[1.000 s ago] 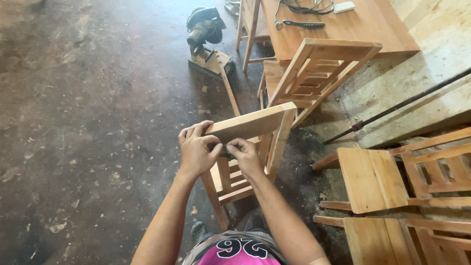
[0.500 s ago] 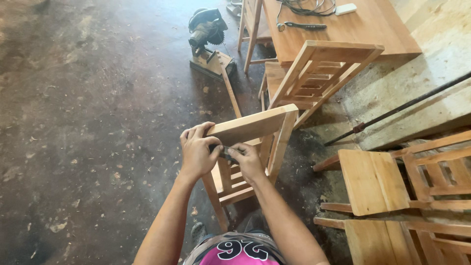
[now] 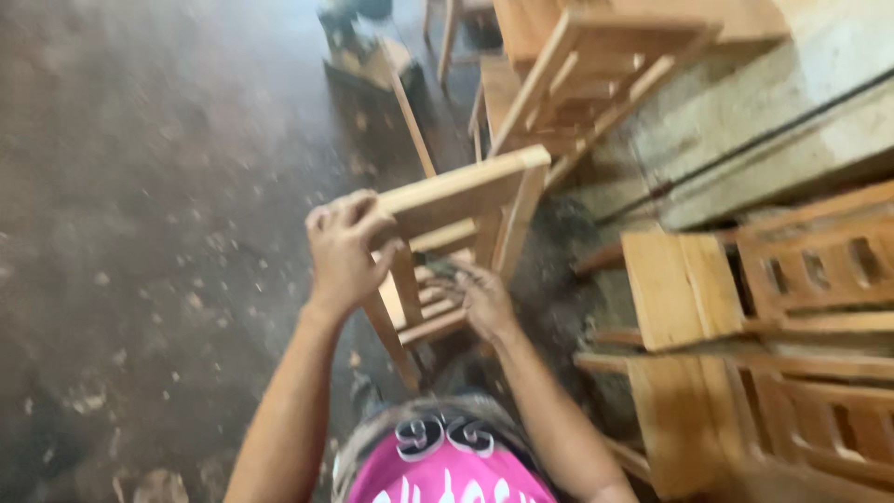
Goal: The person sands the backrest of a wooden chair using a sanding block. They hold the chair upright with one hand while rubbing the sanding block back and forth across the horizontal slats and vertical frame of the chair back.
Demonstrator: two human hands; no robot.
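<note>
Nearest the camera is the person's pink top with white print (image 3: 447,466), both bare arms reaching forward from it. The left hand (image 3: 343,250) is closed around the near corner of a small wooden chair (image 3: 456,224), fingers curled over the end of its top board. The right hand (image 3: 477,296) sits lower, just beside the chair's slats and under that board; the picture is blurred there, so it cannot be told whether it grips anything or only touches the wood. The chair is tilted, held up off the dark dusty floor (image 3: 149,186), which is speckled with pale chips. To the right, near the person, lie more pale wooden chairs (image 3: 764,279) on their sides, stacked close together. Beyond the held chair another chair frame (image 3: 596,74) leans tipped against a wooden desk (image 3: 745,19). At the far top edge, on the floor, stands a dark power tool (image 3: 349,28), too blurred to tell its kind
</note>
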